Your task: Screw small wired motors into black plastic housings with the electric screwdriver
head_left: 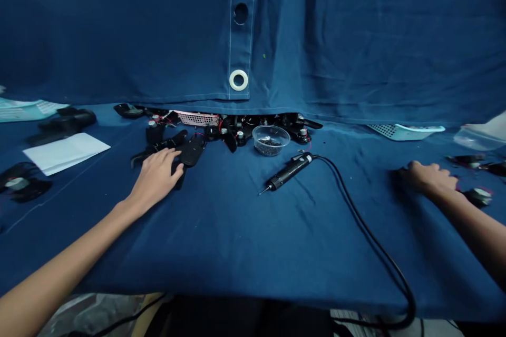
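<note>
My left hand (158, 175) reaches forward and rests on a black plastic part (188, 151) at the front of a heap of black parts with red wires (237, 129); its fingers curl over the part. My right hand (429, 176) lies on the blue cloth at the right, fingers bent down and closed, beside a black part with a round metal piece (479, 196). What lies under its fingers is hidden. A black electric screwdriver (288, 171) with a cable (367, 231) lies between the hands, touched by neither.
A clear bowl of small dark screws (271, 140) stands by the heap. A pink basket (197, 118) sits under the hanging blue curtain (253, 31). White paper (65, 152) and more black parts (23, 183) lie left; a pale basket (403, 130) right.
</note>
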The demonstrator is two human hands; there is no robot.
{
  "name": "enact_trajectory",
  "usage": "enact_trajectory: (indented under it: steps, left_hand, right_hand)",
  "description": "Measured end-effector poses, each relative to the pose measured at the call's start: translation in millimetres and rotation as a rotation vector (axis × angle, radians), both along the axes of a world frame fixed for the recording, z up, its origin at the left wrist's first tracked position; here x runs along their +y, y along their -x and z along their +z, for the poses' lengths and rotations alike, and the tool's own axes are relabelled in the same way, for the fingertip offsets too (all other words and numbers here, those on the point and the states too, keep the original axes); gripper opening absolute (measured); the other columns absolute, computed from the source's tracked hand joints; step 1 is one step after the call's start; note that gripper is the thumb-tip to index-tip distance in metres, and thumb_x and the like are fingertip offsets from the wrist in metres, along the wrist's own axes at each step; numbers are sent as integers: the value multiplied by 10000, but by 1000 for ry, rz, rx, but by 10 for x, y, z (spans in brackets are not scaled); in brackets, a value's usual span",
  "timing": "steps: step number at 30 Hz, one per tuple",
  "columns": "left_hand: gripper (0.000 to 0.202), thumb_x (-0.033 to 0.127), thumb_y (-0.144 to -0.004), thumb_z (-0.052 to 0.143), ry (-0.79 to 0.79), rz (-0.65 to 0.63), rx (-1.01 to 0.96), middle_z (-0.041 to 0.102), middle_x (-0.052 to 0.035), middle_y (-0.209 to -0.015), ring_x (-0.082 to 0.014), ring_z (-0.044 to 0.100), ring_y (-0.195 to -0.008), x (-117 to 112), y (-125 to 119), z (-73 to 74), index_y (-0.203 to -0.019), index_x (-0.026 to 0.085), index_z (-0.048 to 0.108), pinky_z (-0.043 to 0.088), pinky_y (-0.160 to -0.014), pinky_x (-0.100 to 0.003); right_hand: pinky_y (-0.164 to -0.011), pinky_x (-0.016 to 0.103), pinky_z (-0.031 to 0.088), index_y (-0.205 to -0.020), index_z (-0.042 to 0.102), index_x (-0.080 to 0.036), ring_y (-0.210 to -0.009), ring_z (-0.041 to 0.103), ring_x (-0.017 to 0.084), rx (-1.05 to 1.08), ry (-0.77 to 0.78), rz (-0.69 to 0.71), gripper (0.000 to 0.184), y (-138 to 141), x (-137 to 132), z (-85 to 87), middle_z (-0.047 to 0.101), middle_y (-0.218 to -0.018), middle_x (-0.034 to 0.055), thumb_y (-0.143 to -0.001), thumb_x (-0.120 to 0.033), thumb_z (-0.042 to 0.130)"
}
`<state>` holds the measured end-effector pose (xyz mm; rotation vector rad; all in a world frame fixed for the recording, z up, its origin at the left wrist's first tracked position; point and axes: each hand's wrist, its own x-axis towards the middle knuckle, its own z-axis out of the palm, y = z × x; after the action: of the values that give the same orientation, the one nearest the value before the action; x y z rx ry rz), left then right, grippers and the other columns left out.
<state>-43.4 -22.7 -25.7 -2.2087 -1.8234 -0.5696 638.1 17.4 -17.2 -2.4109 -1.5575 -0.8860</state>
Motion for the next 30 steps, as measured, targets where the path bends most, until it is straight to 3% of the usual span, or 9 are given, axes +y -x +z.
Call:
enact_trajectory:
  steps: [1,4,8,11,14,17,22,26,30]
  left_hand:
    - [517,442,-918,366,43,40,16,476,-176,-1373,-328,390,-1314,-43,81,-78,-1300,117,492,294,-1076,-493]
    - [617,540,-925,331,211,49,-68,471,-166,-1381,-316,403,-1309,-141,216,-252,-1382,132,404,318,-1068,-473]
    - [584,564,-917,341,257,24,-161,528,-123,-1321,-305,464,-1238,-197,271,-316,-1336,173,453,350,-1035,-461]
    - [575,558,-869,442,237,24,-242,563,-121,-1267,-304,502,-1187,-162,304,-303,-1289,168,486,380,-1008,-443]
    - [622,539,-784,570,264,36,-404,575,-116,-1224,-279,558,-1104,-111,337,-272,-1284,179,480,436,-950,-402]
    - [709,485,-678,680,301,82,-586,585,-105,-1173,-268,593,-1025,-128,334,-212,-1289,184,483,469,-896,-393]
    - [639,437,-685,699,407,83,-1154,649,-85,-1068,-230,635,-950,-330,149,-53,-1253,187,546,498,-831,-352]
    - [430,367,-725,684,290,-103,-1302,642,-69,-1105,-208,602,-1033,-400,-170,36,-1102,168,627,463,-903,-317]
    - [291,340,-758,650,230,-227,-1167,633,-16,-944,-170,627,-889,-334,-473,37,-977,181,543,479,-841,-304]
  right_hand:
    - [-477,460,409,-456,549,-215,-414,545,240,4,-22,25,616,-158,-4,-49,479,-473,79,-920,-553,326]
    - [-446,443,396,-466,544,-245,-240,253,104,-40,-244,597,677,-571,43,-208,274,-373,-40,-833,-748,279]
    - [-494,447,407,-652,634,-270,-302,279,120,23,-264,679,677,-568,26,-215,304,-447,-36,-747,-846,290]
    - [-591,441,424,-921,670,-227,-522,504,218,152,-249,602,656,17,-123,16,457,-630,74,-804,-775,329]
    - [-722,438,457,-1101,636,-165,-804,582,284,197,-237,701,581,847,-347,290,550,-869,191,-863,-647,416]
    - [-811,343,489,-1140,609,-252,-882,600,217,214,-144,845,370,1654,-641,435,588,-965,113,-867,-497,563]
    - [-889,368,505,-1194,559,-260,-1020,572,219,364,318,1313,311,2777,-1207,320,559,-1096,96,-892,-332,570]
    - [-867,391,518,-1216,535,-219,-983,557,232,367,442,1358,341,3371,-1373,123,552,-1057,101,-885,-297,564]
    - [-927,418,496,-1187,526,-179,-1009,562,239,405,429,1307,366,3616,-1232,64,544,-1075,108,-885,-381,574]
